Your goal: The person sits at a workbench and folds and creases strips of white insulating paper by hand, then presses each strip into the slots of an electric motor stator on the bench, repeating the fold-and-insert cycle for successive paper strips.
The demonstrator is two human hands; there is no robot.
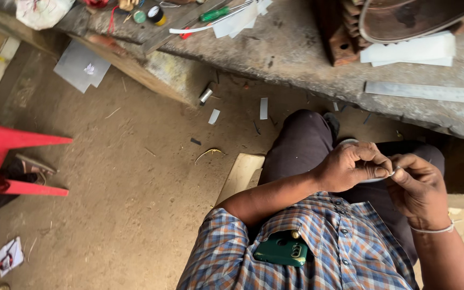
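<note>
- Thin pale strip point(391, 172), lower right of the frame, sits pinched between both hands above the lap.
- Left hand point(350, 166): grip closed on the strip's end.
- Right hand point(417, 188): grip closed on it too.
- Steel ruler point(428, 92) lies on the worktop point(296, 48), right.
- Green phone point(281, 249) sits in the shirt pocket.

Open dirt floor point(135, 177) leftward; cluttered workbench point(296, 48) close ahead, red chair point(6, 156) far left.

Thin pale strip point(392, 172) | small, light-coloured, mostly hidden | pinched between fingertips of left hand point(350, 166) and right hand point(417, 188) | above lap
</note>
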